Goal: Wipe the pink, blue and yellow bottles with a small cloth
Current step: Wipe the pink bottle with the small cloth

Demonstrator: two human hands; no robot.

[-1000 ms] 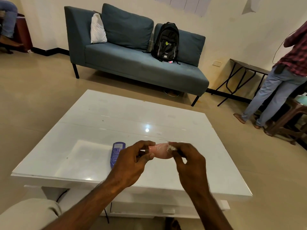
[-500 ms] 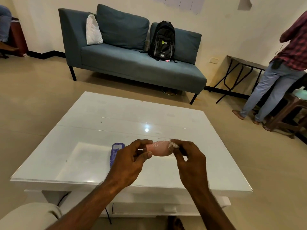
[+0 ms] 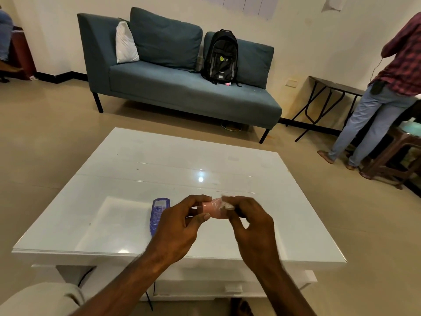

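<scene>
Head view: the left hand (image 3: 180, 224) pinches the pink bottle (image 3: 211, 209) above the near part of the table (image 3: 159, 160), and the right hand (image 3: 252, 226) pinches the small cloth (image 3: 224, 202) against its right end. The blue bottle (image 3: 157, 213) lies just left, likely yet to be wiped; the yellow bottle is out of view. Early stage, I judge.

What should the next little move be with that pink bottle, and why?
Probably slide the small cloth along the pink bottle toward the left hand, which holds its other end; the right hand pinches the cloth at one end only.
</scene>
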